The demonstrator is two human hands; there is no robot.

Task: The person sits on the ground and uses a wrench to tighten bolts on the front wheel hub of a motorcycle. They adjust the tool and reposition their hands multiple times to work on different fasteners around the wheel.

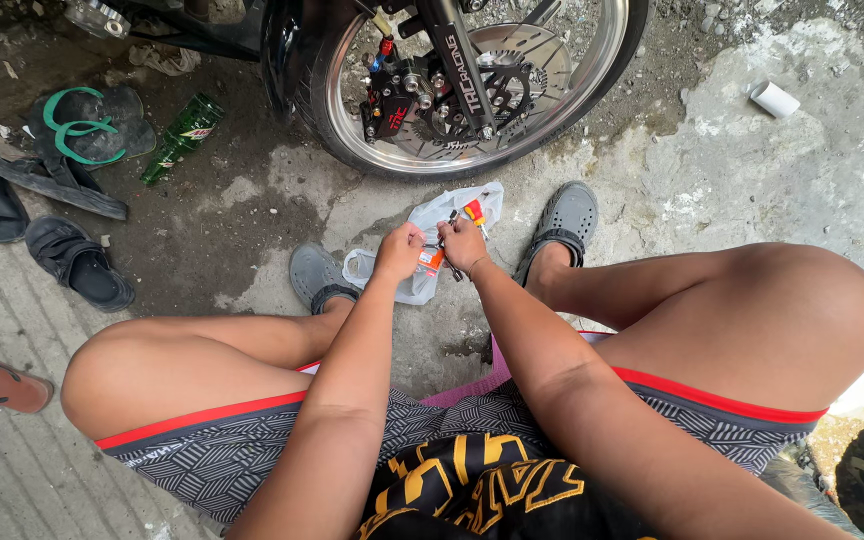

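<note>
A small orange-and-white item, apparently a tube or little packet, is held between the left hand and the right hand, low over the ground between the two grey clogs. The fingers of both hands are curled closed around it, pinching it from either end; its exact kind cannot be told, since most of it is hidden by the fingertips. It is judged that the item has been taken out and is only being opened or readied; nothing is seen applied to the motorcycle wheel, so most of the work appears left.

Directly beneath the fingers a crumpled clear plastic bag lies flat on the concrete. Just beyond the right fingertips a small red-and-yellow tool handle rests on the bag. Farther ahead of the fingers, red brake parts are mounted at the wheel's disc.

Far to the left of the fingers a green plastic bottle with a red-and-white label lies on its side beside dark sandals. Far to the right, beyond the fingers, a small white cylinder lies tipped over on the pale concrete.
</note>
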